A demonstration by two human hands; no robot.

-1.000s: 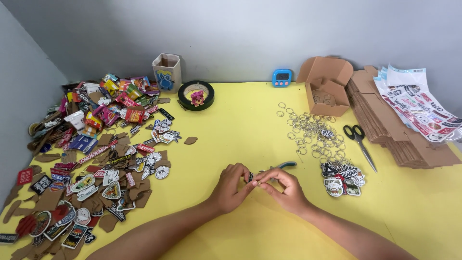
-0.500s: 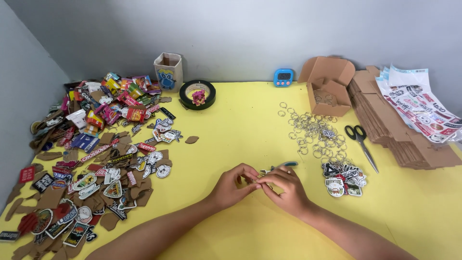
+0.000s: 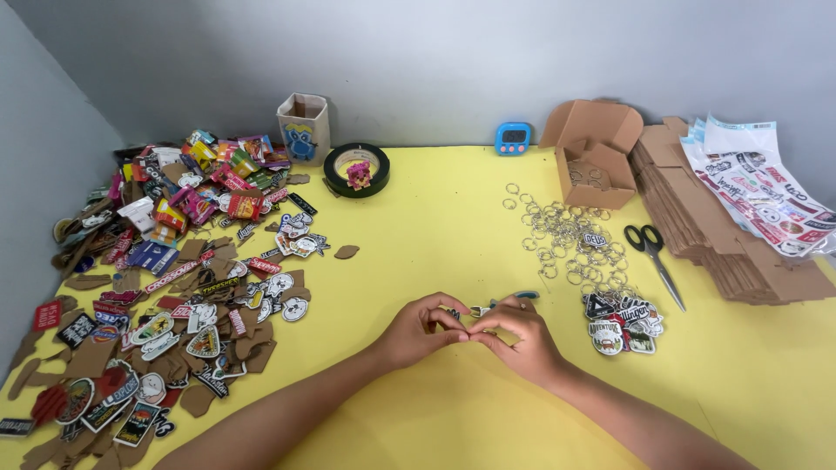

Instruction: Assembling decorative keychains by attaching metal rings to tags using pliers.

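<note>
Both hands met over the yellow table [image 3: 453, 218], near its front edge. The left hand [image 3: 418, 329] and the right hand [image 3: 518, 335] pressed their fingertips together around a small keychain piece [image 3: 477, 312], which they pinched between them (it was too small to see clearly). Under the right hand lay a dark tool with a blue handle [image 3: 522, 296]. To do this step well, I judged, the piece should stay low over the table, so that a slip would not send it away. Just right of the hands lay a small stack of finished tags [image 3: 623, 322], and behind it the loose metal rings [image 3: 566, 235] and scissors [image 3: 653, 252]. The big pile of tags [image 3: 174, 261] was well apart at the left; nothing blocked the hands.
</note>
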